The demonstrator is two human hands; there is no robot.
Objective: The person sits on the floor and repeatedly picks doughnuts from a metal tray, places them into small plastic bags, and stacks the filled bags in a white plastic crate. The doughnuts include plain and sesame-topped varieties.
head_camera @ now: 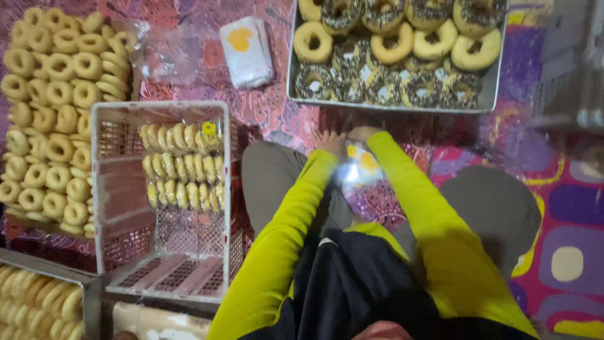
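Both my arms in yellow-green sleeves reach forward over my lap. My left hand (328, 141) and my right hand (363, 133) meet on a small clear plastic bag (360, 165) with a white and orange print, held low between my knees. Both hands grip its top edge. What the bag holds cannot be made out because of glare. Just beyond the hands stands a metal tray (294, 75) full of ring doughnuts, some plain, some with dark sprinkles.
A white plastic crate (100, 189) at my left holds rows of packed plain doughnuts (182, 167). Many loose plain doughnuts (50, 107) lie at far left. A stack of folded printed bags (246, 51) lies on the patterned mat. Another tray (88, 289) sits at bottom left.
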